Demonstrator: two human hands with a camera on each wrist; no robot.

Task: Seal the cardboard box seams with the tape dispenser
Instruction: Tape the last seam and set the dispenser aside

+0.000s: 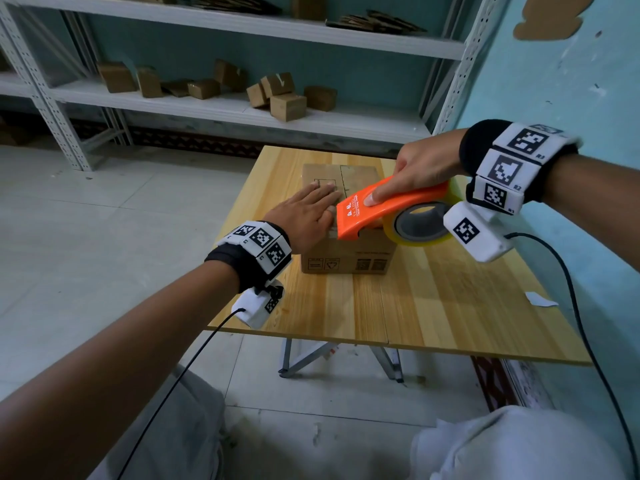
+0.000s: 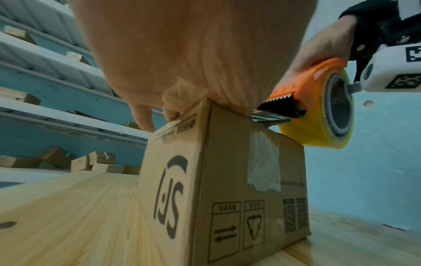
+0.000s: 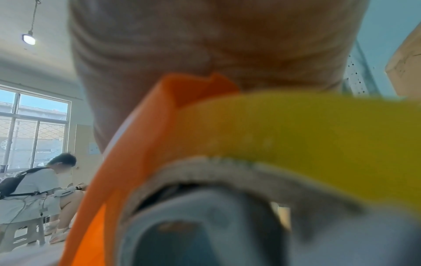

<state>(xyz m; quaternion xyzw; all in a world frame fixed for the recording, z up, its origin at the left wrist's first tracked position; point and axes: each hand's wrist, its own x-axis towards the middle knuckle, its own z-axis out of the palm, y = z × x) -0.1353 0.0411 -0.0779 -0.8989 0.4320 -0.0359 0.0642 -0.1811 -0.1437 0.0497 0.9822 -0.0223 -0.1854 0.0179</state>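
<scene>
Your left hand (image 1: 304,216) lies flat on the left half of the cardboard box (image 1: 346,251), fingers straight and pressed together, palm down on the top flaps. By the look of it you hold it there to keep the flaps shut and stop the box sliding while the tape goes on. The box itself stands on the wooden table (image 1: 398,306), towards its far side, with the centre seam running away from you.

On the box's left face, the left wrist view shows a large dark logo printed sideways; its letters are not clear enough to name. On the near face are two framed handling symbols, one with paired arrows, beside two dense code blocks. A patch of clear tape (image 2: 264,162) already runs down that near face from the top edge, so one end of the seam seems anchored.

Right of the left hand, the orange tape dispenser (image 1: 388,209) sits over the box's near top edge, its toothed blade just above the cardboard. White writing on its top is too small to read. Your right hand (image 1: 415,168) grips it from above, fingers curled over the shell and one fingertip pressing the top, probably to steady the blade. The yellow tape roll (image 1: 420,226) hangs off the box's right side.
</scene>
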